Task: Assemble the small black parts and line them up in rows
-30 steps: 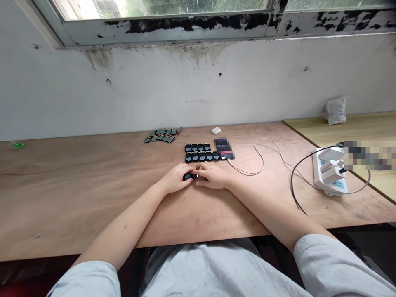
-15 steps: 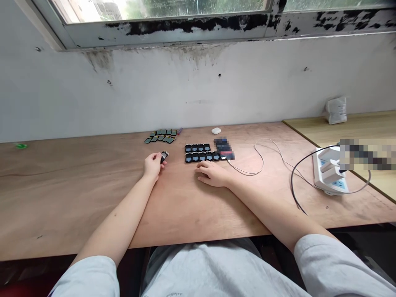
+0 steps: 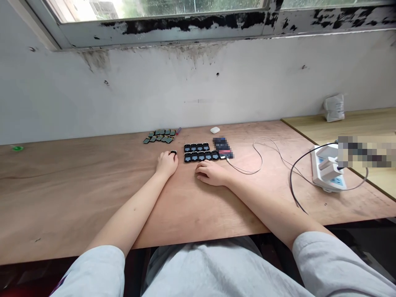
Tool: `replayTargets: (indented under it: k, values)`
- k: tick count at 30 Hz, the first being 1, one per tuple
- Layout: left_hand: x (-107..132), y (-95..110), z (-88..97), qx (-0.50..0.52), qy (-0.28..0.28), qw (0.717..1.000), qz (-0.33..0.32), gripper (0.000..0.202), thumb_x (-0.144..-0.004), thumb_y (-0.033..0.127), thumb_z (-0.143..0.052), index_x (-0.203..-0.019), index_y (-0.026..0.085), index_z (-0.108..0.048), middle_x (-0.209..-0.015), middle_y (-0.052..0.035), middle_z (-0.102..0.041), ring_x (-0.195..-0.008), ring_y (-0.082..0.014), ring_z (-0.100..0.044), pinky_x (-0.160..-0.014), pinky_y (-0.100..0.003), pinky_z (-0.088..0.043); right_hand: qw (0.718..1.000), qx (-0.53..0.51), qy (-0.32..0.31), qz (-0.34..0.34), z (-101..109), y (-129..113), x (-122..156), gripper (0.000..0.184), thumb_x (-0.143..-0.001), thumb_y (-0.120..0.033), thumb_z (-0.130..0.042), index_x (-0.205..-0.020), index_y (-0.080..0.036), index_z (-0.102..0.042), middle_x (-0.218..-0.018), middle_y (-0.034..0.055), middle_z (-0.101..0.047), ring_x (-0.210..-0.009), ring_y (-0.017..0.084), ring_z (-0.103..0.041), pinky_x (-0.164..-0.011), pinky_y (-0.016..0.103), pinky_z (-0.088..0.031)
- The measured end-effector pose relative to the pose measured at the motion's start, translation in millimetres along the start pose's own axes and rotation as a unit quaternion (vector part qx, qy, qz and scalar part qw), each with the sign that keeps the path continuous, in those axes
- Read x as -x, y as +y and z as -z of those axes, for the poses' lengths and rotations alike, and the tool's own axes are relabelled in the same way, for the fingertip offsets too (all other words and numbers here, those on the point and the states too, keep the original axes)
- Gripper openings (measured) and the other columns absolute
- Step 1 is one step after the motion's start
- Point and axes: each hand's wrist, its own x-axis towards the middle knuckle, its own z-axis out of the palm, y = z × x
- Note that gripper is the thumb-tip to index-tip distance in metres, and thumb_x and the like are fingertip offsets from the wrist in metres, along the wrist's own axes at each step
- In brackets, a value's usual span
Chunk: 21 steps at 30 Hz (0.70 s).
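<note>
My left hand [image 3: 167,164] rests on the table left of the black rows, fingers closed on a small black piece [image 3: 173,152]. Only the top edge of that piece shows; the hand covers the rest. Beside it stand two rows of similar small black pieces with bluish-grey faces, a back row [image 3: 196,147] and a longer front row [image 3: 201,156]. My right hand [image 3: 211,173] lies on the table just in front of the front row, fingers loosely bent and apart, holding nothing visible. Several green-faced flat pieces [image 3: 159,139] lie farther back to the left.
A blurred dark phone-like object [image 3: 223,147] lies right of the rows, a white cable [image 3: 239,170] at its end. Behind are a white rounded case [image 3: 215,130] and a small purplish stick [image 3: 178,131]. A white power strip [image 3: 329,181] with plugs sits right.
My left hand has moved right, toward the black rows, and lowered its black piece, which is now mostly hidden. My right hand has stayed in place.
</note>
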Motion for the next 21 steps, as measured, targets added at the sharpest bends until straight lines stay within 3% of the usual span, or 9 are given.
replayTargets:
  k: [6,11,21]
  values:
    - [-22.9,21.4,-2.0,-0.026,-0.024,0.999,0.036,0.054,-0.104,0.046,-0.033,-0.131,0.020,-0.071,-0.123,-0.0203,-0.064,-0.119,-0.0401,-0.054,-0.097,-0.055,-0.045,1.000,0.001,-0.002,-0.001,-0.6,1.0,-0.2,0.019,-0.097,-0.026,-0.065,-0.112,-0.019,-0.073,-0.119,0.0107,-0.067,-0.108,0.025,-0.060,-0.099,0.040,-0.050]
    - [-30.6,26.0,-7.2,0.010,-0.052,0.998,-0.025,0.058,-0.105,0.049,-0.028,-0.144,0.021,-0.061,-0.132,-0.0176,-0.063,-0.125,-0.0370,-0.052,-0.102,-0.053,-0.043,1.000,-0.001,-0.005,-0.005,-1.1,2.3,-0.7,0.017,-0.097,-0.026,-0.066,-0.110,-0.019,-0.073,-0.118,0.0110,-0.068,-0.109,0.025,-0.060,-0.099,0.041,-0.050]
    - [-28.3,17.3,-8.5,0.078,-0.075,0.990,-0.094,0.055,-0.106,0.045,-0.032,-0.145,0.016,-0.057,-0.146,-0.0145,-0.061,-0.137,-0.0331,-0.051,-0.114,-0.050,-0.039,1.000,-0.005,0.000,-0.008,2.5,-1.1,-0.4,0.016,-0.097,-0.023,-0.062,-0.109,-0.020,-0.072,-0.118,0.0101,-0.068,-0.108,0.024,-0.059,-0.097,0.039,-0.048]
